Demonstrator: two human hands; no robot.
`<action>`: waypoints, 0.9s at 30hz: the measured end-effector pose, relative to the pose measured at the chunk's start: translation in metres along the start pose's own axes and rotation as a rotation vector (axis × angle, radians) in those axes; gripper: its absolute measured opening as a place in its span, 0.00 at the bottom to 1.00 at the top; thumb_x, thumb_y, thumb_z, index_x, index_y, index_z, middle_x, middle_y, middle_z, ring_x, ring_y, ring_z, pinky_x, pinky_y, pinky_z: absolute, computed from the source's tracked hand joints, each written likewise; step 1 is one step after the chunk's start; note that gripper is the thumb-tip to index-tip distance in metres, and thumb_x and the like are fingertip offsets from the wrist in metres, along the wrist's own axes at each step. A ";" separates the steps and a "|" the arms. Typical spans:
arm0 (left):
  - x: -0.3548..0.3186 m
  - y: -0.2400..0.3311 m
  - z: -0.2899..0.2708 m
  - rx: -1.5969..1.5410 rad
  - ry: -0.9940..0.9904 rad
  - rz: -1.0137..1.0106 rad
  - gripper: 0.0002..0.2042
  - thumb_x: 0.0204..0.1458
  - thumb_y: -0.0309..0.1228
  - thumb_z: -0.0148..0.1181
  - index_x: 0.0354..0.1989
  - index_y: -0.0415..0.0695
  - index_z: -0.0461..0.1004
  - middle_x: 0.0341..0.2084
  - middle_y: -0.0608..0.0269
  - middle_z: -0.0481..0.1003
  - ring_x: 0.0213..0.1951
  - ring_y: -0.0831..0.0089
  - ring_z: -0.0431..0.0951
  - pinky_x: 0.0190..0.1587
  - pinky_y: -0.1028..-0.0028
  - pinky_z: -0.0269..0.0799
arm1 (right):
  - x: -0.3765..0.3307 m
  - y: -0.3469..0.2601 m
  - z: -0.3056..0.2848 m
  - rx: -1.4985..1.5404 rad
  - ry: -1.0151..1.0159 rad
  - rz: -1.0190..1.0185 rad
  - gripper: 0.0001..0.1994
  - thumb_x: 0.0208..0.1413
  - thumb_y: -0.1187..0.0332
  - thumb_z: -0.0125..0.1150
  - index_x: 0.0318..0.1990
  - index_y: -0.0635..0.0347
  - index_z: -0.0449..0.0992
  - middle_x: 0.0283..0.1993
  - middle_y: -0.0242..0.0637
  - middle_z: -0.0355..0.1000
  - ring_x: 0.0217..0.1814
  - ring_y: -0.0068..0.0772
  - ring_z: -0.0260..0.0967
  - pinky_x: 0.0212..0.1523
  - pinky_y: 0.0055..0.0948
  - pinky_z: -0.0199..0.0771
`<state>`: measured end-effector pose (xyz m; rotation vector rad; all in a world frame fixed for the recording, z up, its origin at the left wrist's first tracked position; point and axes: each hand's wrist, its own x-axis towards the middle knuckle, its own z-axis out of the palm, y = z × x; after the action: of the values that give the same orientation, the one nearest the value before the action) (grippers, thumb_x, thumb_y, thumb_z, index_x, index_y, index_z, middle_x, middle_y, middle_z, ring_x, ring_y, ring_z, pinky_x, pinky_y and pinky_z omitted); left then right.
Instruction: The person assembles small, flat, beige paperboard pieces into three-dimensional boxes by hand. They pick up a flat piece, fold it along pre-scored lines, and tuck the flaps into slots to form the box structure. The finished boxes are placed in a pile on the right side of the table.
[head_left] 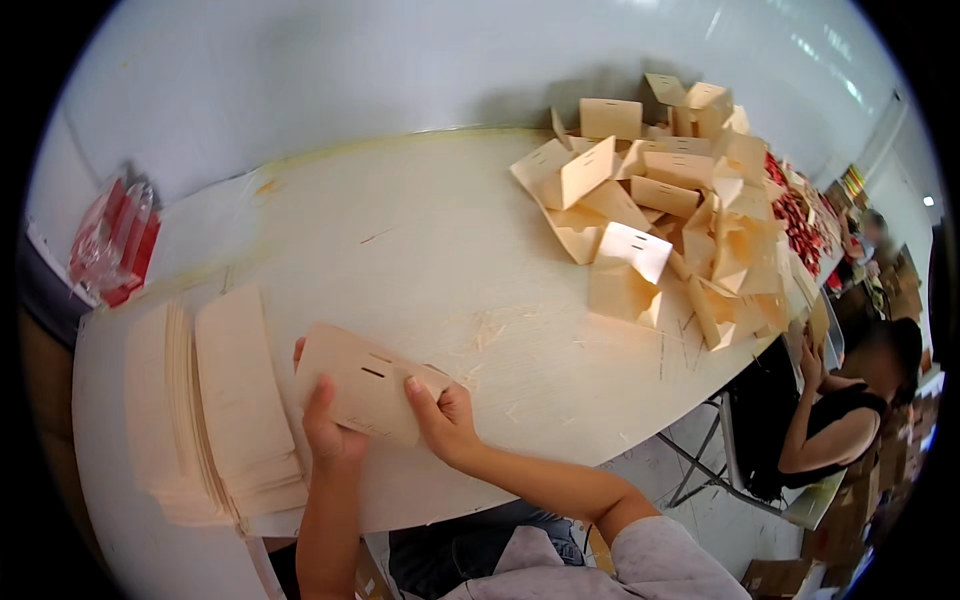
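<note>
The scene is brightly lit, with pale glare streaked across the upper right of the wall [450,65], soft shadow cast behind the heaped cards [678,168], the table [390,210] bowed by fisheye distortion, far-right details blurred, and the corners blackened.

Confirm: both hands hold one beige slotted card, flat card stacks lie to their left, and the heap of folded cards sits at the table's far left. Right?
Not quite: the heap of folded cards is at the far right of the table, per the head view. Left hand, right hand, slotted card and flat card stacks are as you said.
</note>
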<state>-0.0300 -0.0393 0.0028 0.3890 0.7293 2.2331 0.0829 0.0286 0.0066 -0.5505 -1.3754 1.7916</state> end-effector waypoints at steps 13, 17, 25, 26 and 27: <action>0.003 0.002 0.038 0.640 -0.226 -0.241 0.20 0.56 0.45 0.40 0.47 0.40 0.53 0.36 0.54 0.68 0.29 0.71 0.73 0.29 0.74 0.71 | 0.064 -0.010 -0.086 -0.090 -0.235 0.214 0.17 0.61 0.56 0.38 0.41 0.60 0.66 0.36 0.27 0.63 0.40 0.16 0.57 0.44 0.21 0.59; 0.006 -0.014 0.019 0.501 -0.129 -0.089 0.18 0.57 0.43 0.39 0.44 0.40 0.52 0.31 0.57 0.67 0.20 0.74 0.71 0.18 0.77 0.68 | 0.052 -0.041 -0.058 -0.279 -0.162 0.015 0.17 0.62 0.57 0.32 0.47 0.60 0.60 0.43 0.38 0.59 0.47 0.27 0.54 0.51 0.27 0.54; -0.004 -0.020 0.026 0.711 -0.174 0.026 0.16 0.59 0.41 0.36 0.46 0.40 0.52 0.34 0.63 0.61 0.29 0.80 0.66 0.27 0.78 0.69 | 0.036 -0.010 -0.059 -0.365 0.133 -0.058 0.15 0.62 0.61 0.33 0.38 0.63 0.62 0.32 0.31 0.60 0.35 0.19 0.53 0.38 0.20 0.57; -0.004 -0.018 0.031 0.699 -0.192 0.012 0.16 0.59 0.41 0.36 0.46 0.40 0.52 0.34 0.64 0.61 0.31 0.80 0.66 0.31 0.78 0.69 | 0.037 -0.004 -0.066 -0.355 0.117 -0.075 0.14 0.62 0.61 0.33 0.36 0.63 0.62 0.32 0.28 0.60 0.34 0.17 0.52 0.37 0.18 0.56; -0.001 -0.017 0.026 0.731 -0.190 -0.019 0.16 0.59 0.41 0.35 0.46 0.41 0.53 0.34 0.65 0.60 0.33 0.81 0.64 0.35 0.78 0.66 | 0.038 -0.001 -0.070 -0.345 0.102 -0.093 0.14 0.62 0.61 0.33 0.35 0.62 0.62 0.31 0.26 0.60 0.33 0.15 0.51 0.36 0.17 0.56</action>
<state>-0.0073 -0.0199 0.0131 0.9213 1.4214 1.8099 0.1124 0.1007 -0.0103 -0.7357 -1.6212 1.4398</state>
